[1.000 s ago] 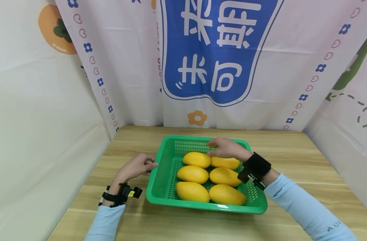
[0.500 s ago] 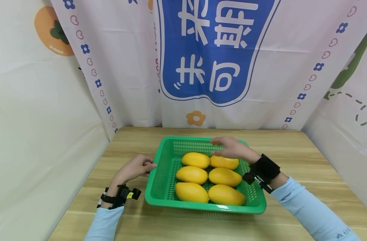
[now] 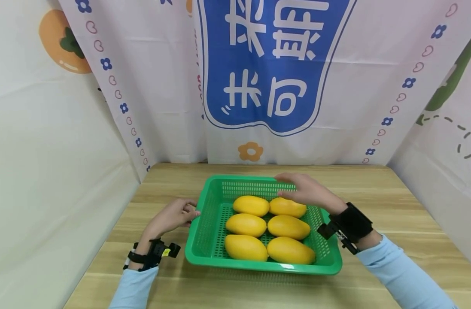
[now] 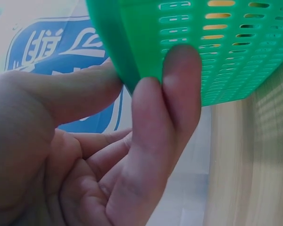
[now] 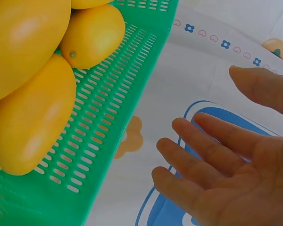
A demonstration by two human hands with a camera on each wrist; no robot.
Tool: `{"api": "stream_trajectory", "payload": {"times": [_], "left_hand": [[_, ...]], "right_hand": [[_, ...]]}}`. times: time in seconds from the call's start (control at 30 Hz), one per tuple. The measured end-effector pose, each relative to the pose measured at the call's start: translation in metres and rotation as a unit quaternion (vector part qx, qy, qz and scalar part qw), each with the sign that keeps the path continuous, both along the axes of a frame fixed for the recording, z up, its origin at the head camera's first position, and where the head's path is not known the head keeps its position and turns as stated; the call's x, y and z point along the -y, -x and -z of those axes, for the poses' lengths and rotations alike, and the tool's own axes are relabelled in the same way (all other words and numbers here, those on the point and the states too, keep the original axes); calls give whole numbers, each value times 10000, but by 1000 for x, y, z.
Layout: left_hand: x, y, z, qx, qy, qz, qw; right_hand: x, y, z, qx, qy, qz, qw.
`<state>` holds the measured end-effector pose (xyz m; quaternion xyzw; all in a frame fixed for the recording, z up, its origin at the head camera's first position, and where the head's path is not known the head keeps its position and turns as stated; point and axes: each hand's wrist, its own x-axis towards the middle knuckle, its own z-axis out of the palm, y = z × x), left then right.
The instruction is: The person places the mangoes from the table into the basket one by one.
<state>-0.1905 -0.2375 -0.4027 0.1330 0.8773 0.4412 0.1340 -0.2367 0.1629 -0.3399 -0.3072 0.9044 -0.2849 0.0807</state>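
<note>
A green plastic basket (image 3: 199, 257) with slotted walls stands on the table, holding several yellow mangoes (image 3: 246, 247) in two columns. My left hand (image 3: 174, 216) pinches its left rim. The left wrist view has the thumb (image 4: 85, 92) at the rim and two fingers (image 4: 153, 113) against the slotted outer wall (image 4: 221, 61). Over the basket's back right part, above the rear right mango (image 3: 287, 208), my right hand (image 3: 310, 191) is held with nothing in it. In the right wrist view its fingers (image 5: 198, 150) are spread and relaxed, apart from the mangoes (image 5: 33, 117).
The wooden table (image 3: 374, 214) extends on both sides of the basket. White patterned cloth (image 3: 173, 86) with a blue sign hangs behind, and pale cloth walls (image 3: 57, 180) border the left and right. A black wrist camera (image 3: 351, 223) sits on each wrist.
My right hand has moved right and slightly up, away from the rear right mango, which shows more now. The left hand stays on the rim, and the mangoes lie as before.
</note>
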Motion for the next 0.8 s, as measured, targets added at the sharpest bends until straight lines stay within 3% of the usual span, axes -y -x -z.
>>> {"api": "stream_trajectory", "payload": {"times": [0.2,0.53,0.8], "left_hand": [[2,-5,-3,-147,96,-248,9995],[9,-13,-7,-772,369,-538,9949],[6,-21,-20,-1581,995,-699,9799]], "right_hand": [[-5,-5,-2,-267,-18,156,9995],[-17,-14,-7,-831,222,662,9941],[-40,-25,-4,-1799,647,779,9785]]}}
